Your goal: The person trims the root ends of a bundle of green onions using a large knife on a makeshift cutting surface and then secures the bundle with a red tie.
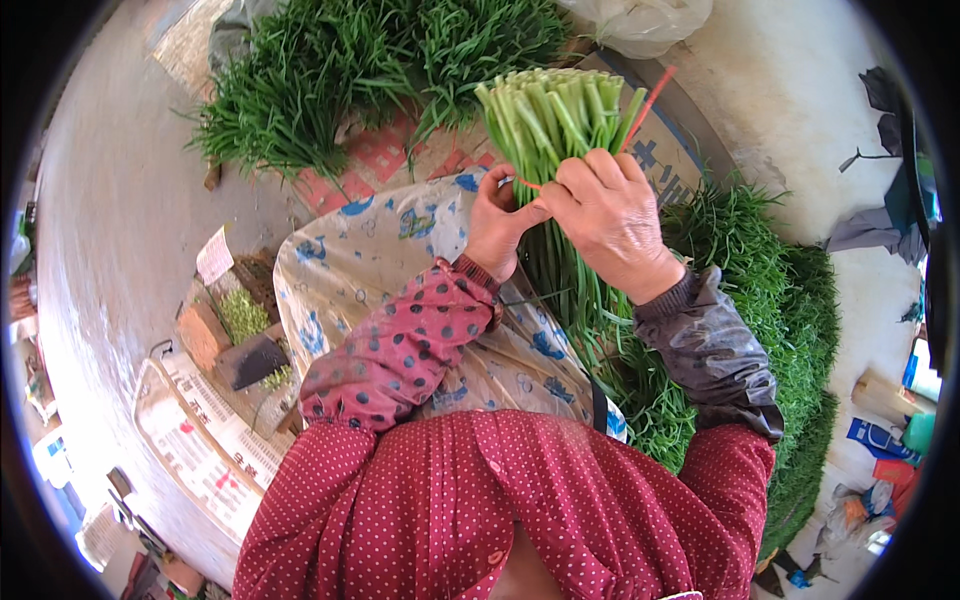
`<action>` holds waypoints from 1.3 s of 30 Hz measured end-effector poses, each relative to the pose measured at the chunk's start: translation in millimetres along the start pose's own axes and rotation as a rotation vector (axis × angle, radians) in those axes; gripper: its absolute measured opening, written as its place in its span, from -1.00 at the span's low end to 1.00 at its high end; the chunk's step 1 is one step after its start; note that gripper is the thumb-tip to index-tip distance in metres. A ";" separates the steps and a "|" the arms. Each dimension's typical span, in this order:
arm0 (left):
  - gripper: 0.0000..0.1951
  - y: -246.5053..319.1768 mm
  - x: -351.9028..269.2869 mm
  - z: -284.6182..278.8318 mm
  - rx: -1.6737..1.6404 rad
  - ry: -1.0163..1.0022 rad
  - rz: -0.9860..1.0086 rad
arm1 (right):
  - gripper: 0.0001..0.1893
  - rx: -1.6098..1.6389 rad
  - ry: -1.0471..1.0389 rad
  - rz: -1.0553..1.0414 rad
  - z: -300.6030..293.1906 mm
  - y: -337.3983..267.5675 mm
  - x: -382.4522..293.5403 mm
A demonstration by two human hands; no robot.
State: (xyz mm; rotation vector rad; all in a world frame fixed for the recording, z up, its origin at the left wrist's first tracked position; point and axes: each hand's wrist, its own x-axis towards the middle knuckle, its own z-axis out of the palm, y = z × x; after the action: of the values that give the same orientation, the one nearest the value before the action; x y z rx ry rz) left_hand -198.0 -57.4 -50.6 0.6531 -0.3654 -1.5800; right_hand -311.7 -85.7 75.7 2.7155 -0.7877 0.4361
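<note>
A thick bundle of long green stems, probably garlic chives, [559,124] stands with its pale cut ends up, between my hands. A red tie [649,109] runs across the stems, and one end sticks up past my right hand. My left hand [501,217] is at the bundle's left side, with thumb and forefinger pinching near the tie. My right hand [606,214] closes over the front and right of the bundle at the height of the tie; its fingertips are partly hidden. The leafy part of the bundle hangs down over the apron [360,255] on my lap.
Piles of loose greens lie ahead [300,97] and along my right side [780,300]. To the left are a brick [202,335], a dark block [253,360], small green trimmings [241,315] and a printed sack [195,427]. A clear plastic bag [645,26] lies at the top.
</note>
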 end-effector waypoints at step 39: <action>-0.26 1.7 -5.8 1.6 0.027 -0.142 -0.052 | -0.85 0.596 0.173 0.600 -73.8 17.3 -24.2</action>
State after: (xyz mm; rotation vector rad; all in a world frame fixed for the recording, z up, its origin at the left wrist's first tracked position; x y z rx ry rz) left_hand -197.6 -52.2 -47.3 0.5766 -0.4789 -1.6787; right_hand -356.1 -62.8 137.7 2.8257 -1.6393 1.1812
